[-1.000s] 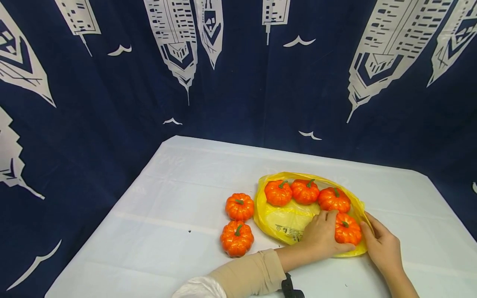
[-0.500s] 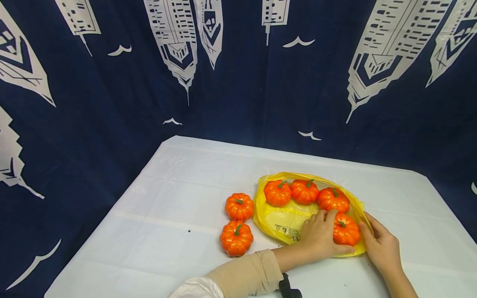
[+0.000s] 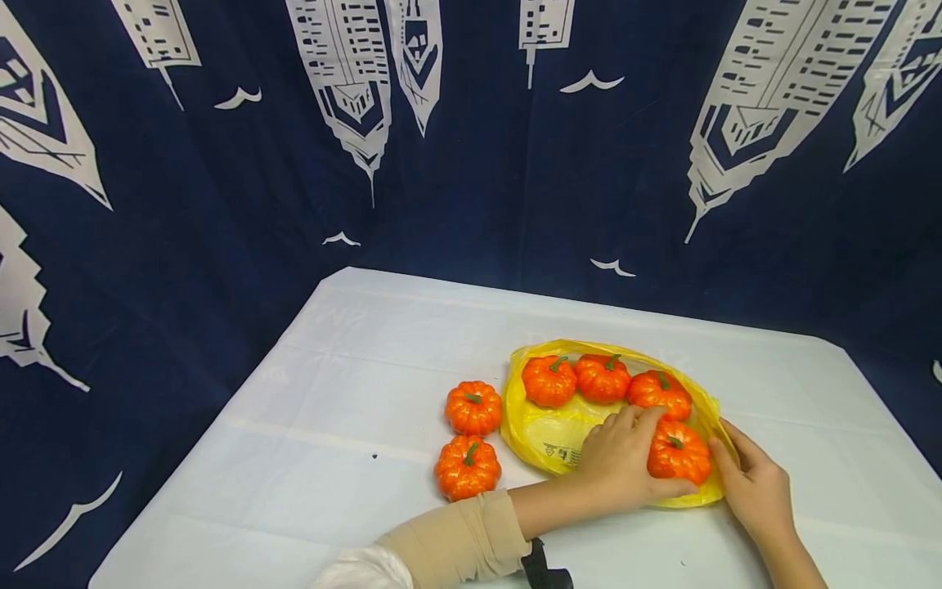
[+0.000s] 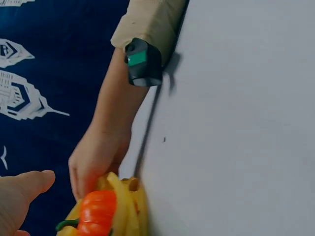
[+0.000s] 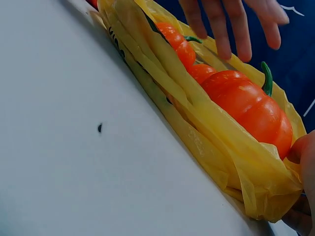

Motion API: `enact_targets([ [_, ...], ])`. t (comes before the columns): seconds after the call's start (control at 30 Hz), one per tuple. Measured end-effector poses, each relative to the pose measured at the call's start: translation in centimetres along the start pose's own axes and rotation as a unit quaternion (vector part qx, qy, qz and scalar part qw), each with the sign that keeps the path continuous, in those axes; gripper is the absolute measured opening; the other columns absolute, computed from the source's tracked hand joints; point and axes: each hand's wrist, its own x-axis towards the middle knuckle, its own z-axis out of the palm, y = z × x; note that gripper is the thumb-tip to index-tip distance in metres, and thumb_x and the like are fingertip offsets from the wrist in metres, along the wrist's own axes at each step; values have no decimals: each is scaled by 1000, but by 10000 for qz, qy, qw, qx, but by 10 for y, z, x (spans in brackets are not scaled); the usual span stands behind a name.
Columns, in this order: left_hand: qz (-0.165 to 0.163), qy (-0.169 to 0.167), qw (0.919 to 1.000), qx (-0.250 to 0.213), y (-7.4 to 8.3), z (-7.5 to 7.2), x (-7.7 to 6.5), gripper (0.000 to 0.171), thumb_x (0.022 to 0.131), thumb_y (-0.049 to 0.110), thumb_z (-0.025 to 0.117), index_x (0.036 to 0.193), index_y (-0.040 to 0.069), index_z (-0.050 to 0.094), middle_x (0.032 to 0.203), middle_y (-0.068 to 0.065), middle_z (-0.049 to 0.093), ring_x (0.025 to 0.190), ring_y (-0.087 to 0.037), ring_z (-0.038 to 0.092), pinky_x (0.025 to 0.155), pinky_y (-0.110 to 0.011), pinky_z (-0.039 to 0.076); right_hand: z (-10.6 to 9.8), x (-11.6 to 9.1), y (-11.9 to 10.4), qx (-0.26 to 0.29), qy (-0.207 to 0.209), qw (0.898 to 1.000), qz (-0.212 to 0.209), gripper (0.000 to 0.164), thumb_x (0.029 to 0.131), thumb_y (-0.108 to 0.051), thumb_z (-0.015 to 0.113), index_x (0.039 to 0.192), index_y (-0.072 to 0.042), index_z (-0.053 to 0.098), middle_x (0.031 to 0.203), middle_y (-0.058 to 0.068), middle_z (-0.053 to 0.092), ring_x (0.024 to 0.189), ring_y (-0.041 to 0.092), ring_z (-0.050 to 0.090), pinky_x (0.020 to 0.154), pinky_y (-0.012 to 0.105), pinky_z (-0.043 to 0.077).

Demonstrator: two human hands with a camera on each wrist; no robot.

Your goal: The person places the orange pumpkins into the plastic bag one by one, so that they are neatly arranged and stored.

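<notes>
A yellow plastic bag (image 3: 533, 429) lies spread with its mouth up, several small orange pumpkins with green stems inside. My right hand (image 3: 761, 491) pinches the bag's right rim, thumb inside and fingers outside. Just left of that thumb sits the nearest pumpkin (image 3: 679, 456). My left hand (image 3: 621, 458) hovers over the bag's front side, left of this pumpkin. In the right wrist view the left hand's fingers (image 5: 219, 27) are extended and apart from the pumpkins. The left wrist view shows the right hand (image 4: 98, 157) at the bag (image 4: 133, 206).
Two more pumpkins stand on the white table left of the bag, one behind (image 3: 473, 408) and one in front (image 3: 467, 466). The left forearm passes close to the front one. A dark blue curtain (image 3: 478, 204) with white building prints hangs behind the table (image 3: 294, 458).
My left hand has drawn a little to the left, off the nearest pumpkin. That pumpkin has shifted slightly left in the bag. The right hand has stayed on the rim.
</notes>
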Motion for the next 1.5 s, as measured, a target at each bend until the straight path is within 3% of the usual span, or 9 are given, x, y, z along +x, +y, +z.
enact_targets([
  [0.2,311,-22,9989,-351,-12,-26,-7,86,78,68,67,146,24,39,130,6,52,114,-8,53,92,-25,45,0,-1,1,36,52,10000,18,48,102,-25,50,137,8,48,133,35,47,122,57,42,97,66,34],
  [0.33,352,-81,9976,-583,-21,-39,-13,85,79,66,67,147,23,38,131,5,52,115,-8,53,91,-25,46,-1,-1,1,36,4,10000,67,49,102,-25,49,138,8,47,134,35,45,123,57,40,98,66,33],
  [0.7,134,265,9929,-1149,-57,-81,-32,78,84,56,69,148,23,38,145,1,44,129,-18,47,97,-41,46,1,1,-2,4,-67,10000,54,49,102,-26,49,138,8,48,134,35,45,123,58,40,97,67,34],
  [0.87,104,487,9913,-1216,-77,-99,-36,75,85,52,70,147,23,39,145,2,45,128,-18,47,96,-40,46,-1,1,-1,-76,-28,10000,12,48,102,-26,49,136,8,48,132,36,45,121,59,40,96,68,34],
  [1.33,-612,794,9784,-1807,-133,-117,-43,75,83,42,76,144,14,43,139,-8,50,118,-25,52,93,-46,47,0,1,-2,-28,-180,9997,163,51,103,-28,47,139,8,46,135,36,43,123,59,38,97,68,34],
  [1.5,-583,551,9870,-1391,-155,-120,-46,75,83,42,76,144,15,43,140,-8,48,126,-28,47,100,-50,42,0,1,-3,-6,-156,9997,194,50,103,-27,48,138,8,46,135,36,43,123,59,38,97,67,34],
])
